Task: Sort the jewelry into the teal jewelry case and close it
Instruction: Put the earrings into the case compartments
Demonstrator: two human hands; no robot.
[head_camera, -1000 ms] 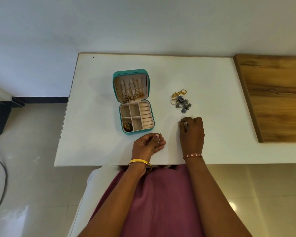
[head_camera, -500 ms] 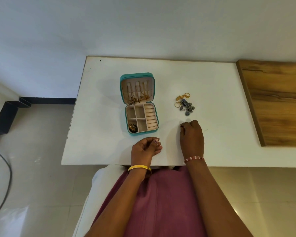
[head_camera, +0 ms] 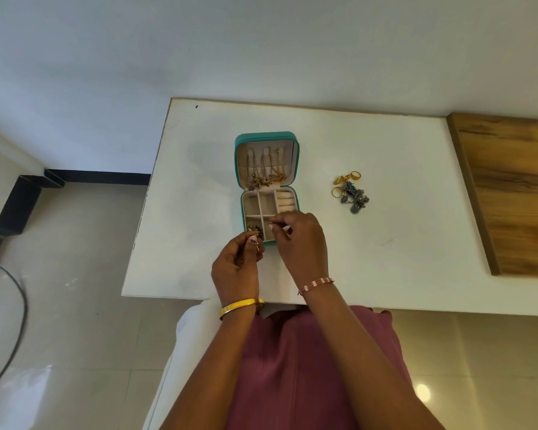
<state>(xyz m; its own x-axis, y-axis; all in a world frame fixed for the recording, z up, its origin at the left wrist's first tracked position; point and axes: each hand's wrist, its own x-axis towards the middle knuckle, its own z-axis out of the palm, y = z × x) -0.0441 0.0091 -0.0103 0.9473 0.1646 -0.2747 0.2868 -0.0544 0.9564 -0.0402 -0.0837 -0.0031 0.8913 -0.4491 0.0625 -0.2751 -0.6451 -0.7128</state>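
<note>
White table (head_camera: 385, 259) against a white wall, beige tile floor below; black cable (head_camera: 13, 321) on the floor at far left. Teal jewelry case (head_camera: 239, 169) sits open left of table centre, lid propped up at the far side with gold chains (head_camera: 266, 178) hanging inside. Base has small square compartments on the left, ring rolls (head_camera: 284, 203) on the right; a dark and gold piece (head_camera: 255, 229) lies in the near-left compartment. Left hand (head_camera: 235, 268), yellow bangle (head_camera: 241, 306) on the wrist, is at the case's near edge, fingers curled, pinching a small thin gold item (head_camera: 257, 246), too small to identify. Right hand (head_camera: 302, 240), red and white bracelet (head_camera: 316, 284) on the wrist, is over the near-right part of the base, fingertips pinched together on something tiny; can't tell what. Loose jewelry pile (head_camera: 351, 192), gold rings plus dark silver pieces, lies right of the case, well apart. Wooden surface (head_camera: 516, 193) at far right.
</note>
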